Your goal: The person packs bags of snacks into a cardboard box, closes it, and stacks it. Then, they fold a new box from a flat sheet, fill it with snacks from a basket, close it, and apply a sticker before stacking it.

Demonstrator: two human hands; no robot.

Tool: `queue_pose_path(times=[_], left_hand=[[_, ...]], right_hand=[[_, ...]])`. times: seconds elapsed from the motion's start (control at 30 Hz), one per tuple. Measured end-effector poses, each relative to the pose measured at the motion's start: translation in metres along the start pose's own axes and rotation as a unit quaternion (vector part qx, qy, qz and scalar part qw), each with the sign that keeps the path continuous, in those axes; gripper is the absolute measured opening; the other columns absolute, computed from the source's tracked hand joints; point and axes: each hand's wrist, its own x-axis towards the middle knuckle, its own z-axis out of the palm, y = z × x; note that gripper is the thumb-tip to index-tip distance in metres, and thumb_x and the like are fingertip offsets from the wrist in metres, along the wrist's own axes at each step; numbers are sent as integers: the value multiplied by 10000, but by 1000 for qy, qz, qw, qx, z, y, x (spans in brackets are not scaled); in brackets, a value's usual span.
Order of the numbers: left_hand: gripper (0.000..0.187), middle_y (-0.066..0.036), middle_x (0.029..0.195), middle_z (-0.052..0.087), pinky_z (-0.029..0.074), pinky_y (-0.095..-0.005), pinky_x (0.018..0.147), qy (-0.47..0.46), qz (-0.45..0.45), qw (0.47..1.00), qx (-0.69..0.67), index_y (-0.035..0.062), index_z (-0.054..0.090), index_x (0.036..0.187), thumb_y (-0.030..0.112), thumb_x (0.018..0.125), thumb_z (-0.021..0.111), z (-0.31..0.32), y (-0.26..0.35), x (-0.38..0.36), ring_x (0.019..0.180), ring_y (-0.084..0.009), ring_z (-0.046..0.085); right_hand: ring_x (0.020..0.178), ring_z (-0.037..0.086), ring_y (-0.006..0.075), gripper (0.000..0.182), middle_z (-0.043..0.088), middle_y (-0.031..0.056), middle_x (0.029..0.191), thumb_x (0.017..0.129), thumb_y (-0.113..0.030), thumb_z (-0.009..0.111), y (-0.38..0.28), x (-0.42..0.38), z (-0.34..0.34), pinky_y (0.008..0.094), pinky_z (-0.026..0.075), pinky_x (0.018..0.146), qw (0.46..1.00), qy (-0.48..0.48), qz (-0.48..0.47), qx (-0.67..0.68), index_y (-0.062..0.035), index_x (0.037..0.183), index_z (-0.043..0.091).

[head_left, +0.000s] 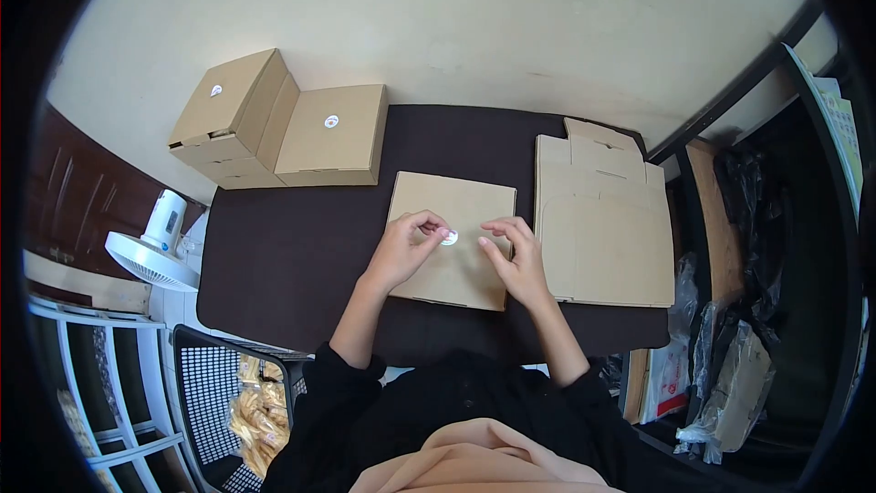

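At the far left, off the table's edge, a white desk fan [151, 251] stands, and below it a black mesh basket [233, 393] holds what look like packets of snacks. On the back left corner of the dark table [283, 265] sit two closed cardboard boxes: the left sealed box [226, 110] rests tilted against the right sealed box [333, 132], and each carries a small round white sticker on its lid.

Moving to the middle, a closed flat box [453, 237] lies in front of the person. The left hand [406, 246] rests on the lid with fingers curled, thumb and forefinger pinched on a round white sticker [449, 238] that sits at about the centre of the lid. Whether the sticker is already pressed down or only held against the card cannot be told. The right hand [516, 260] lies on the lid just beside the sticker, fingers loosely bent and holding nothing, seemingly steadying the box.

Further right, touching or nearly touching the box, is a stack of unfolded box blanks [602, 228], lying flat. Beyond the table's right edge are shelves with plastic bags [730, 383].

The step in hand looks like sealing this box with the sticker, as on the two finished ones. The next move would call for firm pressure across the sticker so that it lies flat on the lid
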Motion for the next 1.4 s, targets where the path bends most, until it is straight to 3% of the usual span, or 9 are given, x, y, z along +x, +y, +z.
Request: queue_pose_path(times=[0.1,0.23,0.33,0.4,0.5,0.7,1.23,1.33,1.4], left_hand=[[145,-95,781,636,466,-313,726,-33,-12,999,30,33,635,862,159,790,632,7,3,0,775,-200,581],[151,-94,756,630,470,-311,708,-16,-40,999,6,28,637,848,164,782,641,16,-14,-4,767,-200,584],[210,-78,801,636,446,-326,762,-45,-96,994,-10,33,615,935,162,773,649,20,-25,-11,807,-204,580],[328,-86,884,607,444,-332,784,43,5,995,92,36,556,1060,113,757,654,25,-30,-18,825,-215,564],[424,-97,1000,549,412,-354,838,74,32,982,173,65,515,1118,100,723,666,26,-30,-23,927,-247,527],[378,-92,1085,486,338,-373,896,58,67,968,235,76,534,1085,132,730,651,34,-25,-40,1054,-262,440],[366,-85,1113,487,313,-391,908,55,85,952,288,112,551,1124,165,767,610,42,-35,-45,1072,-257,431],[387,-94,1143,477,306,-399,914,34,93,946,309,102,542,1135,172,761,616,41,-34,-45,1102,-261,415],[431,-99,1227,447,298,-405,921,2,98,934,344,73,516,1163,217,767,611,41,-30,-48,1133,-275,392]], right_hand=[[795,592,275,224,584,107,893,746,-204,680,-2,14,11,363,462,750,994,-49,-92,-27,-39,894,647],[791,582,274,191,588,89,869,732,-182,682,15,25,21,374,450,737,985,-104,-118,-68,-44,863,657],[819,559,262,132,581,76,861,730,-144,665,28,27,28,380,423,766,983,-110,-126,-76,-42,812,648],[872,528,253,80,564,70,862,736,-116,645,34,25,34,379,391,821,976,-110,-122,-144,-42,763,629],[888,509,250,66,545,66,863,739,-106,638,42,23,42,371,374,840,980,-85,-116,-136,-46,733,612],[876,508,247,64,537,65,853,738,-104,636,45,21,45,377,376,834,978,-80,-128,-145,-47,729,609],[836,520,244,108,545,60,823,702,-113,674,51,18,52,366,385,809,984,-32,-115,-134,-31,726,608],[911,501,263,262,531,81,906,656,-137,720,54,19,52,383,371,833,994,-49,-34,-92,-36,868,604],[1085,407,303,549,462,121,1081,603,-210,759,48,22,53,428,294,958,989,30,19,-144,-51,1076,531]])
